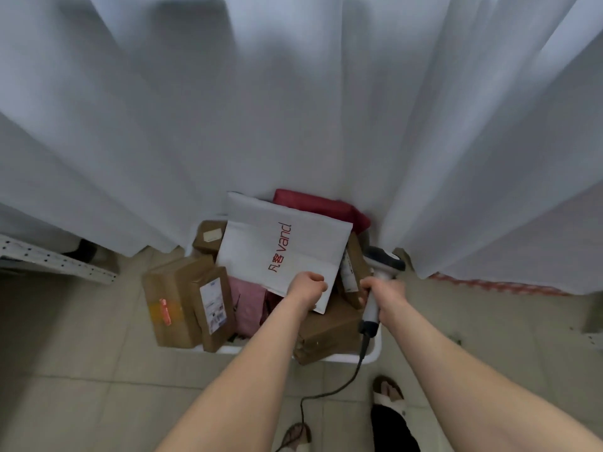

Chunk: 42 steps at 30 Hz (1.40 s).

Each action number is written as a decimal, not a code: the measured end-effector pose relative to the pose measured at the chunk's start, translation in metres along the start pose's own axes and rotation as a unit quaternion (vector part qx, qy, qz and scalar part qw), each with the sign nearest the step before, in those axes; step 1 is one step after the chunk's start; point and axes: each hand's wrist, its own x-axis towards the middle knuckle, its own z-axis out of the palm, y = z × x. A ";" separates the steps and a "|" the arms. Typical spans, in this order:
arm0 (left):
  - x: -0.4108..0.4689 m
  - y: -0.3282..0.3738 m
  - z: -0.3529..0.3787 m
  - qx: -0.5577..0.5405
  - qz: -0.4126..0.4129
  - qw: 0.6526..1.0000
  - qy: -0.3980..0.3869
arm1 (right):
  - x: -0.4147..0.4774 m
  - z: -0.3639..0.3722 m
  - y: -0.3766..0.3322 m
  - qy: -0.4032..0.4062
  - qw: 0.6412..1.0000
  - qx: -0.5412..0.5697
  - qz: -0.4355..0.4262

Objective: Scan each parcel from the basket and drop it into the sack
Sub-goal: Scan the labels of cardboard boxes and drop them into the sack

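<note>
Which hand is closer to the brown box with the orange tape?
Left. The left hand grips the white mailer, to the right of the brown box; the right hand holds the scanner farther right.

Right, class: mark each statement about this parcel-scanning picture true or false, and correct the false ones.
1. The left hand holds a white mailer. True.
2. The right hand holds a brown box. False: it grips the scanner.
3. A cable runs from the scanner. True.
4. The mailer's print is blue. False: it is red.
5. The basket holds one parcel only. False: several boxes and bags lie in it.
</note>
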 end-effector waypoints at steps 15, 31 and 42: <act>0.164 -0.052 0.090 -0.028 -0.096 0.994 0.037 | 0.257 0.035 0.047 -0.100 0.968 -0.223 -0.055; 0.142 -0.055 0.093 -0.033 -0.098 0.994 0.040 | 0.175 0.003 0.004 -0.081 0.977 -0.183 -0.079; 0.006 0.004 0.021 0.009 -0.055 0.998 0.028 | 0.018 -0.039 -0.047 -0.138 0.987 -0.018 -0.084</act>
